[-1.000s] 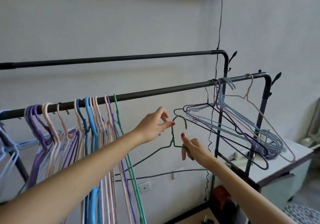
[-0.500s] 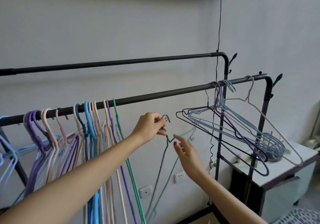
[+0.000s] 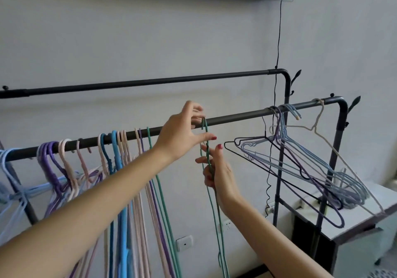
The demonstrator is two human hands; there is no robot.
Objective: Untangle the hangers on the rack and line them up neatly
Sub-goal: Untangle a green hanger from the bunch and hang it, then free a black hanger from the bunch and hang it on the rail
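Both bare forearms are reaching up and forward from the lower corners, converging near the middle. The left hand (image 3: 182, 131) is lifting highest, its fingers spreading loosely with the thumb stretching out to the right (red polish is showing on the nail). The right hand (image 3: 219, 174) is sitting just below it, wrist bending back, its fingers curling and pinching around something thin while the fingertips are pointing up toward the left thumb.
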